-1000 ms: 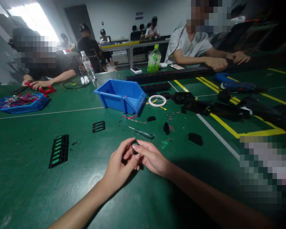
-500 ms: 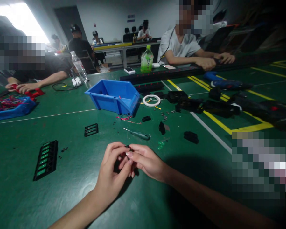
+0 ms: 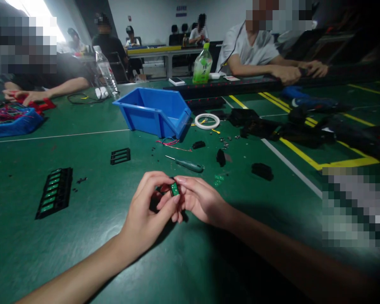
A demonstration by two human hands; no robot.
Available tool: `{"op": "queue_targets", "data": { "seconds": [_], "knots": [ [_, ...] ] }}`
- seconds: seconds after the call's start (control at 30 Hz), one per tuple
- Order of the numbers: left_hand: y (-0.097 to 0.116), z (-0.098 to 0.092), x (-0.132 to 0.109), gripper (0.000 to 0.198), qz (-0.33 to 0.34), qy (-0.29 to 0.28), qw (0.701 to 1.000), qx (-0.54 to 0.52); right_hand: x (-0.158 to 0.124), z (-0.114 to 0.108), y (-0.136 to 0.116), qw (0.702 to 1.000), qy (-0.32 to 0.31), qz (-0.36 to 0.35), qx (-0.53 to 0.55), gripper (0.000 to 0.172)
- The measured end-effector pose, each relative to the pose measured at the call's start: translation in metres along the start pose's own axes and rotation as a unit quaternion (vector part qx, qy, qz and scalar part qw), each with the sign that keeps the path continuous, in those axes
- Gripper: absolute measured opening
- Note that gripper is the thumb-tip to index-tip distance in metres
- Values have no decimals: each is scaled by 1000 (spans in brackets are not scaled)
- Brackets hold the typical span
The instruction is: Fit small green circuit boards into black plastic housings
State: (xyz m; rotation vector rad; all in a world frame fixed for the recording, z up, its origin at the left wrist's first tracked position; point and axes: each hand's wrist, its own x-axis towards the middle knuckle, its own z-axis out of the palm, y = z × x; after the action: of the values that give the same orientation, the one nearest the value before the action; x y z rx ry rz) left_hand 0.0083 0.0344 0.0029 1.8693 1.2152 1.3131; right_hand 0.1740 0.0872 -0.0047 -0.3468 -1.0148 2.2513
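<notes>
Low over the green table, my left hand (image 3: 150, 202) pinches a small green circuit board (image 3: 175, 189) that has dark edges and pale dots. My right hand (image 3: 202, 198) closes on the same piece from the other side, its fingertips at the upper edge. Fingers cover much of the piece. Beyond my hands lies a screwdriver (image 3: 189, 165) with a dark green handle. To the left rests a black frame (image 3: 63, 190) with a row of green boards in it, and farther back a smaller black slotted frame (image 3: 120, 156).
A blue bin (image 3: 145, 120) stands past the screwdriver, near a white ring (image 3: 207, 121). Loose green boards (image 3: 219, 180), black parts (image 3: 262, 171) and tiny screws lie to the right. Co-workers sit across the table, by a green bottle (image 3: 203, 65) and a clear bottle (image 3: 106, 71).
The green face of the circuit board now shows between my fingers, where it was mostly hidden. My right thumb has shifted up off its front. The whole view has tilted slightly downward.
</notes>
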Motion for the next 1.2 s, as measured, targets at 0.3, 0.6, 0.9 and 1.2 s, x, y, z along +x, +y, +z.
{"op": "queue_targets", "data": {
  "seconds": [0.3,0.6,0.9,1.2],
  "knots": [
    [2,-1,-1,22,-2,0,1000,0,0,0,3,999,27,7,-34,36],
    [3,-1,0,26,11,-6,1000,20,-1,2,2,998,35,1,-50,38],
    [6,0,0,27,22,-4,1000,19,-1,1,4,997,44,0,-65,38],
    [7,-1,-4,29,44,6,998,53,-3,0,4,995,40,4,-94,35]
  ]
}}
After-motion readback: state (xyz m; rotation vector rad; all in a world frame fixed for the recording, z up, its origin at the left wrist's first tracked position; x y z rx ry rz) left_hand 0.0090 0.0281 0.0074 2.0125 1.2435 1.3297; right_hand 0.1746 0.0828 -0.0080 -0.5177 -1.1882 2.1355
